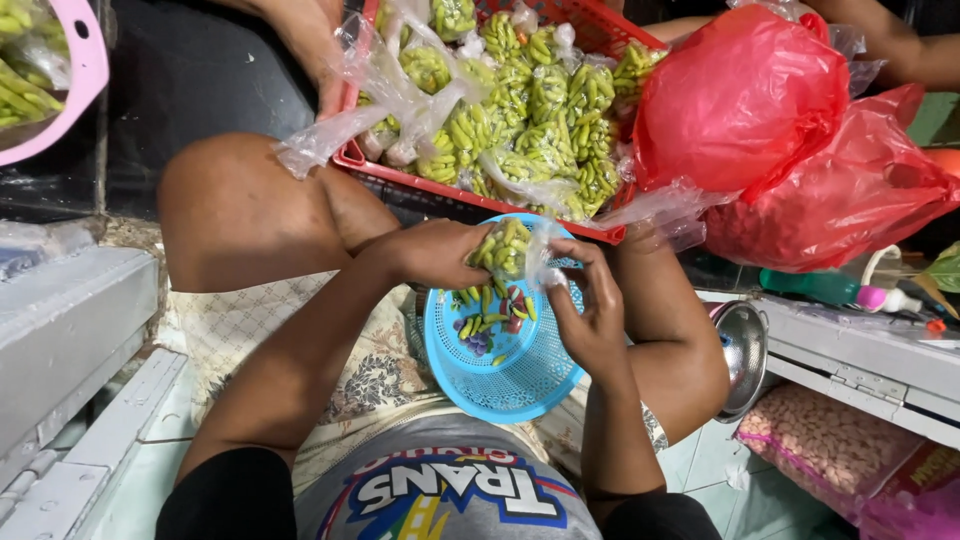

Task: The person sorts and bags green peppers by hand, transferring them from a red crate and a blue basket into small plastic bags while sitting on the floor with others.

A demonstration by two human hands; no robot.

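— What takes up the most room here?

— The red plastic bags (790, 130) at the upper right, thin and crinkled, bulging over the edge of a red slatted crate (352, 158). The crate is packed with clear film packets of small green oblong pieces (540, 110), glossy and finger-shaped. Another person's hand (325, 70) reaches in at its left edge.

— And nearer the person?

— A round blue plastic basket (490, 370) with a fine perforated wall sits tilted in the lap, just below the crate. A few loose pieces, green with some red and dark ones (490, 320), lie in its bottom.

— Where is the small clear bag (505, 248) relative to the hands?

— Directly between them, over the basket's upper rim. Its filled green end lies toward the left hand (435, 252), and its loose film neck runs rightward to the right hand (590, 310), so the long axis lies roughly across the body, left to right.

— How are the hands set?

— The left hand is curled around the filled end, cupping it from the side. The right hand is half open, with thumb and fingertips pinched on the limp film neck.

— Which one is closer to the contents?

— The left; the right only has the empty plastic.

— Anything else small?

— A steel strainer (742, 350) at the right, beside a pale surface (860, 350).
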